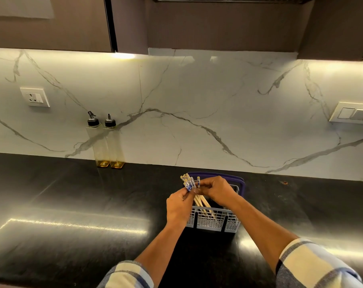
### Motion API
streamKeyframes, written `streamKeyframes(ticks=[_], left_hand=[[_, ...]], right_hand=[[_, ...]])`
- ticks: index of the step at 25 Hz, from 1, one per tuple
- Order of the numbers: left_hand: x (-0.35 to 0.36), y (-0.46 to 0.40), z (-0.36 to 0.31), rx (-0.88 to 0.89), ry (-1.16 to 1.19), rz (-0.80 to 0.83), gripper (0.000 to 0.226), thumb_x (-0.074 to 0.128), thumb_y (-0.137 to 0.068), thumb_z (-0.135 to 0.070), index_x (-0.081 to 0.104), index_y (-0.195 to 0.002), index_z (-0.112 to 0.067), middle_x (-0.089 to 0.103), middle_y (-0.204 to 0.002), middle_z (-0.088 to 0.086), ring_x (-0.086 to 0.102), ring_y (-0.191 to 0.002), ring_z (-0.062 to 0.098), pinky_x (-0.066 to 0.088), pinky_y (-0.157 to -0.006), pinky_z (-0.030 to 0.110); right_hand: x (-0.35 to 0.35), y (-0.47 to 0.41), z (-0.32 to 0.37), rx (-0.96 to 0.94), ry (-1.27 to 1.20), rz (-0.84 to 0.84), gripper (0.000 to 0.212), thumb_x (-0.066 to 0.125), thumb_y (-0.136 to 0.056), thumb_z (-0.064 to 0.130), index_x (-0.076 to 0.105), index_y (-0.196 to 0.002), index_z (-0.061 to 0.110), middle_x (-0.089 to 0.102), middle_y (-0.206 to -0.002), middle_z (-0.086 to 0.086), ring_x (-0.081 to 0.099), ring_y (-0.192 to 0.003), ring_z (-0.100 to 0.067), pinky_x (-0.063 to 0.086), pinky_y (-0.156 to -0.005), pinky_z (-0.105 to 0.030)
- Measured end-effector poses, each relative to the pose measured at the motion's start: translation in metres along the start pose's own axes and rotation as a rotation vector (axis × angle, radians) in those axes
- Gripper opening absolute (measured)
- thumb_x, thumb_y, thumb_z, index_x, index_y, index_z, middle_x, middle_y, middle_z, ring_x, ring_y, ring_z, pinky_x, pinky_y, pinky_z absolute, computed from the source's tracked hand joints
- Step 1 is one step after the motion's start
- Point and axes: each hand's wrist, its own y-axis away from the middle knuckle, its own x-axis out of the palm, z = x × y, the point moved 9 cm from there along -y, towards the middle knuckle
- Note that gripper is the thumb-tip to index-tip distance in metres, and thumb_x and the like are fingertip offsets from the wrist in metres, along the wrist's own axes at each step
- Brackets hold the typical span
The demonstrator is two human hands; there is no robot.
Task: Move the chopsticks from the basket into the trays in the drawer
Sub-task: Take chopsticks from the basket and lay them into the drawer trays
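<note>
Chopsticks (198, 197) are standing bunched in the grey basket (212, 220), which is sitting on the black table (72, 204). Their blue-patterned tops are sticking up between both hands, above the basket's rim. The left hand (179, 205) is pinching the bundle from the left, fingers curled round the tops. The right hand (215, 191) is pinching a single chopstick top just beside it. Two oil bottles (108, 142) are standing against the marble wall.

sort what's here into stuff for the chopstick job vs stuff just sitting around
For the job: chopsticks, basket, left hand, right hand.

Just lying about: two oil bottles, wall socket, switch plate.
</note>
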Motion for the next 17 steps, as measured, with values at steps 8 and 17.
streamKeyframes(ticks=[8, 17], left_hand=[[-0.01, 0.008, 0.005, -0.033, 0.016, -0.123, 0.012, 0.065, -0.093, -0.032, 0.068, -0.1, -0.023, 0.069, -0.084, -0.011, 0.066, -0.075, 0.002, 0.049, -0.062, 0.016], [-0.057, 0.008, -0.056, 0.092, 0.283, -0.127, 0.018, 0.071, -0.089, -0.019, 0.072, -0.096, -0.035, 0.077, -0.084, -0.009, 0.073, -0.08, 0.001, 0.057, -0.069, 0.015]], right_hand=[[0.008, 0.003, -0.004, 0.005, 0.097, 0.017, 0.022, 0.07, -0.088, 0.034, 0.076, -0.107, 0.024, 0.075, -0.092, 0.002, 0.056, -0.06, -0.003, 0.046, -0.061, -0.021], [-0.054, 0.009, 0.035, -0.05, -0.103, -0.124, 0.021, 0.076, -0.083, 0.03, 0.078, -0.1, 0.019, 0.077, -0.091, 0.001, 0.069, -0.077, -0.009, 0.056, -0.076, -0.024]])
